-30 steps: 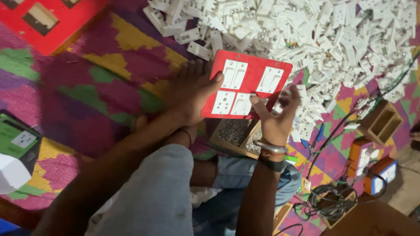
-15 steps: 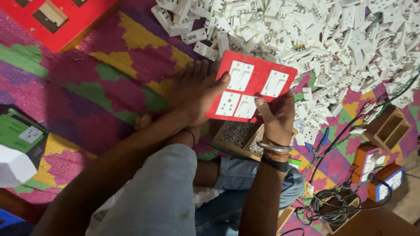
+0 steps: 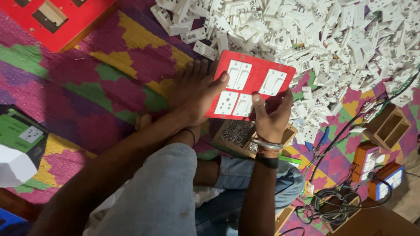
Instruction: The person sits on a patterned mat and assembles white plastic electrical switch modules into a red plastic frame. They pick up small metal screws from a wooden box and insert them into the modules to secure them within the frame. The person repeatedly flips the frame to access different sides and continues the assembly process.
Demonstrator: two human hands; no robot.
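At the left edge of the patterned floor mat [image 3: 109, 83] lies a green and black carton [image 3: 19, 135] beside a white box [image 3: 13, 168]; a second red panel [image 3: 57, 17] with rectangular cut-outs lies at the mat's top-left corner. Near the centre, the left hand [image 3: 194, 98] grips the left edge of the red switch plate [image 3: 251, 87], thumb laid on its face and fingers behind it. The plate is held clear of the mat, tilted, just below the pile of white switch parts [image 3: 315, 39] that covers the mat's top-right area. Four white modules sit in the plate: two rocker switches above, a socket and a further switch below. The right hand [image 3: 271, 116] closes on the plate's lower edge, thumb pressing the lower switch module and fingers curled behind. A wooden tray of screws [image 3: 238, 133] rests directly beneath the plate. Judged from this grip, the step in hand is seating modules into the plate. The next move calls for firm, even thumb pressure while the left hand braces the plate. Orange boxes [image 3: 369, 164] and coiled black cable [image 3: 337, 209] lie at the mat's lower-right corner.
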